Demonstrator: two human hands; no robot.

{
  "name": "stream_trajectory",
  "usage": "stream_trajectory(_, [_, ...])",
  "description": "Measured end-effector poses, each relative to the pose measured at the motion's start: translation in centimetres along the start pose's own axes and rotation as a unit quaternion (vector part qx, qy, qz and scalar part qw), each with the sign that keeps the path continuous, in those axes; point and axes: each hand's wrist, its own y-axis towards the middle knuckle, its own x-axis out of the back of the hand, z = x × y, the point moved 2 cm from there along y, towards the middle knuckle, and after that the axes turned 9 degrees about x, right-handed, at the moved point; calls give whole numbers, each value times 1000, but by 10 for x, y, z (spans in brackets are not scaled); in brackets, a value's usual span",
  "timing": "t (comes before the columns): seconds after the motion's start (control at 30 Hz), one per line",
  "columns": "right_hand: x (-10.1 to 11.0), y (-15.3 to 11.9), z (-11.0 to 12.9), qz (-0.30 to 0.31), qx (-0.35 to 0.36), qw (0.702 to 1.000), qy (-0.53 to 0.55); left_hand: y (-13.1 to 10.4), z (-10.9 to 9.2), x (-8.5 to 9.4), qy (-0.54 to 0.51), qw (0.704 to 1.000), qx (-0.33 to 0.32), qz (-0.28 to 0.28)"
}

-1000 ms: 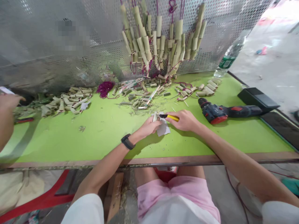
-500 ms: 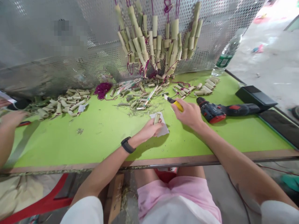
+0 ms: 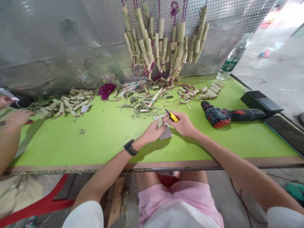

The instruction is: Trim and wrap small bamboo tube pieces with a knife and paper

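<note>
Near the middle of the green table, my left hand [image 3: 152, 130] is closed on a short pale bamboo piece [image 3: 160, 122]. Under and beside that hand lies a grey-white paper [image 3: 166, 134]. My right hand [image 3: 182, 124] grips a yellow and black cutter [image 3: 174, 117] just right of the bamboo, its dark tip pointing up and left. The two hands are close together; whether the fingers touch is too small to tell. Behind them are bamboo shavings [image 3: 142, 114] and thin sticks [image 3: 155, 97].
Bamboo pieces hang on purple cords [image 3: 181, 31] before a perforated metal panel [image 3: 104, 47]. A cordless drill [image 3: 215, 115] and water bottle [image 3: 229, 65] stand right. At left are a bamboo pile [image 3: 71, 103], purple cord [image 3: 106, 91] and another person's hands [image 3: 19, 118].
My right hand has moved left and down with the cutter, close to the bamboo in my left hand. The view has shifted slightly.
</note>
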Motion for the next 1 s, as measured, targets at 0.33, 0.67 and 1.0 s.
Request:
stream_trajectory(0.33, [1, -3, 4, -28, 25, 996, -77, -1, 3, -3, 7, 1000, 21, 0])
stream_trajectory(0.67, [19, 2, -7, -45, -7, 991, -122, -7, 0, -4, -75, 996, 34, -17])
stream_trajectory(1.0, [25, 3, -6, 14, 13, 978, -208, -2, 7, 7, -169, 986, -13, 4])
